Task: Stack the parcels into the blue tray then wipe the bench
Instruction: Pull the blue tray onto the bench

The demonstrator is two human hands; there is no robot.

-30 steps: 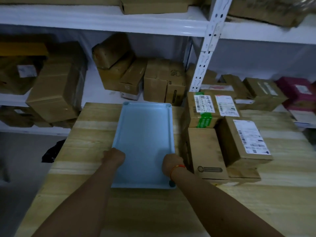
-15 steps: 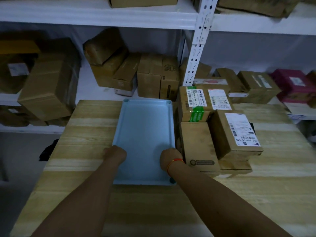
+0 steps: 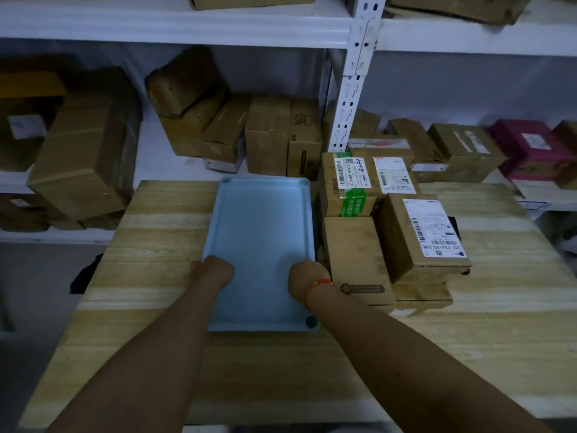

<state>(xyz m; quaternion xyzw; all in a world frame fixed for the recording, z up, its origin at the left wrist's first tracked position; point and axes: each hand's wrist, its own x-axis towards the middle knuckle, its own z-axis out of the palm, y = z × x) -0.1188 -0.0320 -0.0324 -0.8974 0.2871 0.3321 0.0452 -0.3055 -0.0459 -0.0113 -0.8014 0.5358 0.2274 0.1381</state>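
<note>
Both arms reach forward; left hand [image 3: 212,270] and right hand [image 3: 307,276] grip the shallow light-blue plastic tray's [image 3: 262,220] side rims, unchanged from before.

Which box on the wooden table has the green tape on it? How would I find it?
Start at the blue tray on the wooden bench; a cluster of brown parcels sits just to its right. The parcel with green tape is at the back of that cluster, nearest the white shelf post. It alone has a bright green strip running down under its white label.
</note>
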